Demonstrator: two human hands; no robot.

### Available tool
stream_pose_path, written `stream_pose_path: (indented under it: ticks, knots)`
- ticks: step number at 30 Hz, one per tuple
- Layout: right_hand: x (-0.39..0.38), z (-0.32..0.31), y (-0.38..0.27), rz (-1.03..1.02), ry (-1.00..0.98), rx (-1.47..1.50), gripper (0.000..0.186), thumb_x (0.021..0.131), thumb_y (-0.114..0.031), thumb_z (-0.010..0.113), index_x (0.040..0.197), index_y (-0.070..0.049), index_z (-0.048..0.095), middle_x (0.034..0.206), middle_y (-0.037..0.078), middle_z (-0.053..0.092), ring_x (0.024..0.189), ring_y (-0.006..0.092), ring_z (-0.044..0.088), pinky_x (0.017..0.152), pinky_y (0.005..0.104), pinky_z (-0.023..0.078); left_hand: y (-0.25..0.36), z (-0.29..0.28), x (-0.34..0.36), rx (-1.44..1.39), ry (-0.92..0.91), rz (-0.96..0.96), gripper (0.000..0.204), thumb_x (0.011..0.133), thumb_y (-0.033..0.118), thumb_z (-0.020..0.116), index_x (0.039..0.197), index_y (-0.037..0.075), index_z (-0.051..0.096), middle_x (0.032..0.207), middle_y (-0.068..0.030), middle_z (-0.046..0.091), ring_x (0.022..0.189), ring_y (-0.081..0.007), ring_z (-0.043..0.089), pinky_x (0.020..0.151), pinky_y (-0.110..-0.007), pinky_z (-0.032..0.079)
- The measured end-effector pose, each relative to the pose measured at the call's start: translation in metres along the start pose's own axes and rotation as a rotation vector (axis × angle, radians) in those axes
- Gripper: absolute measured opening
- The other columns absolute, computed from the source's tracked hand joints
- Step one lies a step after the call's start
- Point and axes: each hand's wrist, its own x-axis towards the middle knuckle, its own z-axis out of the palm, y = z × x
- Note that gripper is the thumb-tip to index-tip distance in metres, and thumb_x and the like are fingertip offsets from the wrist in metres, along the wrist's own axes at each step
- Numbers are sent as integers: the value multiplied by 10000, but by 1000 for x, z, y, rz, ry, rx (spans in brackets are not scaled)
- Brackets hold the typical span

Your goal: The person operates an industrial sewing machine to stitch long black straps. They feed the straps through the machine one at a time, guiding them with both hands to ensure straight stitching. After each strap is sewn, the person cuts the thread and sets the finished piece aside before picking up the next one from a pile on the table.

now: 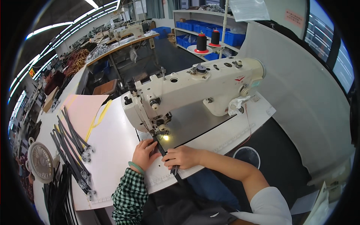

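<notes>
A narrow black strap runs from under the needle area of a cream sewing machine toward me, its tail hanging over the table's near edge. Close to the presser foot, my left hand guides the strap with its fingertips and thumb. Just nearer to me, my right hand has its fingers curled around the same strap. A small lamp lights the spot by the needle. What exactly lies under the presser foot is too small to tell.
Finished-looking black straps with metal or clear ends lie on the white table to the left. Beyond them are a round metal-look dish and long black strips. Thread cones stand behind the machine; a bin sits at right.
</notes>
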Motion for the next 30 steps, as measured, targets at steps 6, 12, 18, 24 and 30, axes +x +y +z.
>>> stream_pose_path:
  ticks: [6, 12, 18, 24, 30]
  knots:
    - [3, -3, -2, -21, 44, -20, 100, 708, -162, 621, 776, -104, 578, 854, -3, 574, 676, 168, 535, 559, 284, 476, 2, -2, 1, -7, -2, -8, 443, 649, 213, 701, 1031, 21, 584, 1069, -138, 520, 989, -301, 486, 854, -375, 404]
    - [6, -45, -2, 384, 532, -266, 368, 670, -102, 657, 1030, -87, 581, 720, 21, 596, 543, 165, 567, 486, 279, 456, -1, -2, -1, -27, 9, 4, 450, 641, 226, 711, 1023, 22, 590, 1056, -136, 526, 982, -302, 487, 855, -377, 403]
    - [11, -171, 25, 677, 785, -561, 381, 708, -16, 564, 1075, -116, 566, 775, 40, 603, 646, 193, 602, 556, 302, 464, 1, -2, 0, -23, 7, -16, 448, 640, 227, 715, 1019, 23, 593, 1050, -129, 528, 983, -295, 486, 853, -374, 405]
    - [37, -245, 53, 726, 353, -707, 319, 746, 31, 516, 1006, -123, 619, 966, 26, 579, 802, 217, 551, 718, 318, 439, 0, 1, 1, -16, 11, 1, 438, 660, 253, 697, 1022, 32, 588, 1057, -105, 522, 978, -270, 478, 844, -362, 396]
    - [53, -251, 88, 603, -10, -528, 321, 742, 52, 518, 984, -125, 632, 1018, 36, 582, 912, 238, 496, 808, 329, 405, -4, 2, -1, -24, 20, 2, 436, 659, 252, 700, 1020, 32, 590, 1055, -106, 522, 977, -272, 477, 845, -358, 397]
